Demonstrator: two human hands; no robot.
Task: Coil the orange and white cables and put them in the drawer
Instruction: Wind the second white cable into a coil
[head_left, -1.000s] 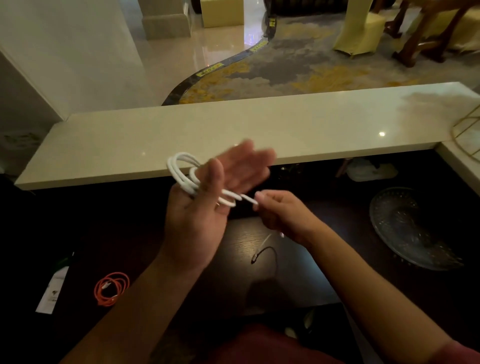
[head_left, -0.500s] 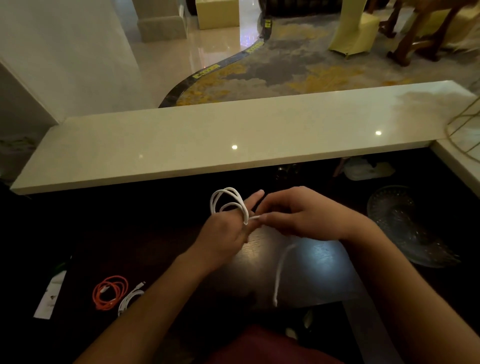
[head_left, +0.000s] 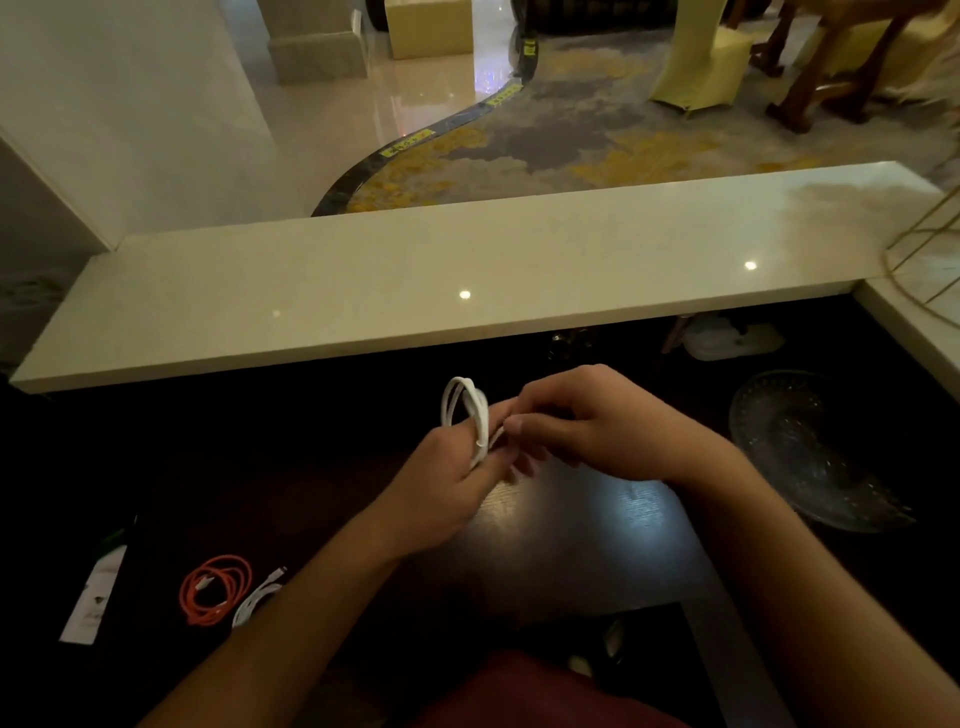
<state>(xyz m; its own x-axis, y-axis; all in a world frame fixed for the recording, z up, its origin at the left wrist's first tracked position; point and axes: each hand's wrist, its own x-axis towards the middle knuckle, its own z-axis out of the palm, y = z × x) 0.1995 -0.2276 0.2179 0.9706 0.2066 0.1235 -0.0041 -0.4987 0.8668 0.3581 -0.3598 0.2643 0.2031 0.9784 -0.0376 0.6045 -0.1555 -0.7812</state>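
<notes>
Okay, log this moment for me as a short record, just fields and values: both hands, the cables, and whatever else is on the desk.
left hand: grips the white cable, its loops standing up from the fingers
right hand: fingers curled, pinching at the coil beside the left hand
orange cable: coiled, lying on the dark desk at the left
second white cable: bundled, just right of the orange one
glass dish: on the desk at the right
white card: far left
drawer: not visible
</notes>
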